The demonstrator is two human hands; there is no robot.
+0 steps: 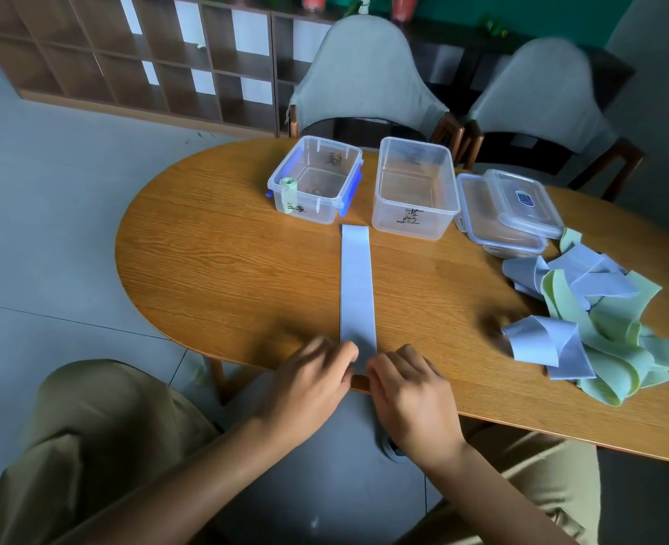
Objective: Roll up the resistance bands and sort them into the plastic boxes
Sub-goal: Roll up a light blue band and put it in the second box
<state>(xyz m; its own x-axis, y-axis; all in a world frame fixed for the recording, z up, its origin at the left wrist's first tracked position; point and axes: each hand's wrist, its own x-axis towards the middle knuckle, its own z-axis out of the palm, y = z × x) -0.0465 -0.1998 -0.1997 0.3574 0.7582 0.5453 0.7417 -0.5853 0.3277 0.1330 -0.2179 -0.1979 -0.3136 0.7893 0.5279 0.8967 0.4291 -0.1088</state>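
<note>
A pale blue resistance band [356,285] lies flat and straight on the wooden table [222,265], running from the boxes toward me. My left hand [309,383] and my right hand [407,391] both pinch its near end at the table's edge, fingers curled. Beyond the band stand two clear plastic boxes. The left box [317,179] has blue clips and holds one rolled green band [288,194]. The right box [415,186] holds nothing. A tangled heap of blue and green bands [596,320] lies at the right.
Two stacked clear lids [509,210] sit to the right of the boxes. Two grey-backed chairs [364,80] stand behind the table. A wooden cube shelf [136,57] lines the far wall. My knees show below the table edge.
</note>
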